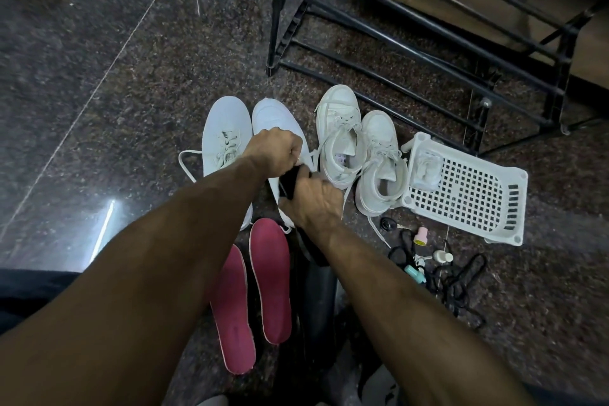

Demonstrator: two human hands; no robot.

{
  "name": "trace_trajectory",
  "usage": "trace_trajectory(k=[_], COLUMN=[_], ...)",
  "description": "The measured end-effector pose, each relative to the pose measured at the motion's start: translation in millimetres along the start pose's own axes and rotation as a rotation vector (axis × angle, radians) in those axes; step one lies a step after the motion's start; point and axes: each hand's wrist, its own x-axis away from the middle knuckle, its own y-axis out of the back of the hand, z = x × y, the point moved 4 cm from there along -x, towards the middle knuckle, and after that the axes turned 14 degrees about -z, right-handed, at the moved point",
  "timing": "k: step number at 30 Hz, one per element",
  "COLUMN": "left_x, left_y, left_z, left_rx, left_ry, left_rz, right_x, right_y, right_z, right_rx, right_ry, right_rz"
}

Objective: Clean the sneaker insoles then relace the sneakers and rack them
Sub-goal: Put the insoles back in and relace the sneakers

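Currently both fists clenched: left hand (275, 152) and right hand (313, 201) gripping dark cloth (290, 183) over right-of-pair white sneaker (273, 128). Two red insoles (270, 280) just below grip; laced pair (359, 148) right of it.

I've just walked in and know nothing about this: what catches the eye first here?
Two bare hands, left hand and right hand, meet at the centre, gripping a dark object over a white sneaker. Two pink insoles lie on the floor just below. To the right sit another white pair and a white basket.
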Motion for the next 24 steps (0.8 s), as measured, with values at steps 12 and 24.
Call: trace_trajectory(k=[12, 24], left_x=[4.7, 3.6], left_y=[-2.7, -4.2], left_z=[3.2, 2.8], left_rx=[0.072, 0.106], left_ry=[0.080, 0.181], left_rz=[0.004, -0.034], right_x=[41.1, 18.2], right_y=[10.3, -4.8], right_z=[-24.0, -29.3], right_rx=[-0.100, -0.201], right_ry=[-0.166, -0.335], right_rz=[-0.052, -0.187])
